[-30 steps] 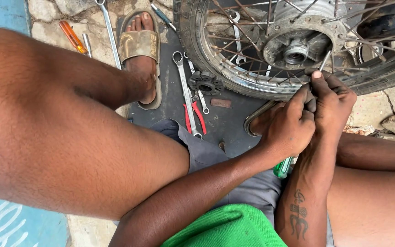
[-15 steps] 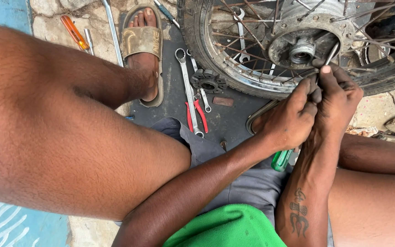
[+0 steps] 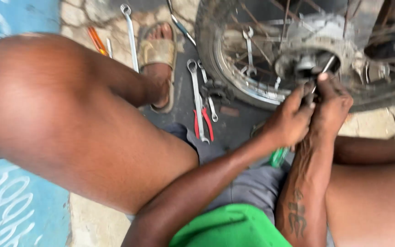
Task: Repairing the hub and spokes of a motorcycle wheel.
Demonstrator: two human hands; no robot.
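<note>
1. Both hands meet at the hub (image 3: 307, 64) of a spoked motorcycle wheel (image 3: 234, 77) that stands on the ground in front of the seated person. The left hand (image 3: 289, 121) and the right hand (image 3: 332, 105) press close together, fingers curled around a thin metal rod (image 3: 326, 68) that slants up into the hub's centre.
2. The step in hand looks like fitting or working that rod at the hub, with both hands closed tight on its lower end. A green-handled tool (image 3: 278, 157) shows just beneath the left wrist; whether either hand holds it I cannot tell.
3. The next move would seem to call for steady, fine finger pressure, keeping the rod lined up with the hub opening, since the spokes crowd in closely.
4. On the dark mat (image 3: 234, 132) lie a long spanner (image 3: 196, 98), red-handled pliers (image 3: 205, 126) and a shorter wrench (image 3: 209, 98); a sandalled foot (image 3: 158, 59) rests nearby.
5. Hard to make out: the picture is motion-blurred, the fingertips hide the rod's lower end, and the wheel's top and right are cut off by the frame.
</note>
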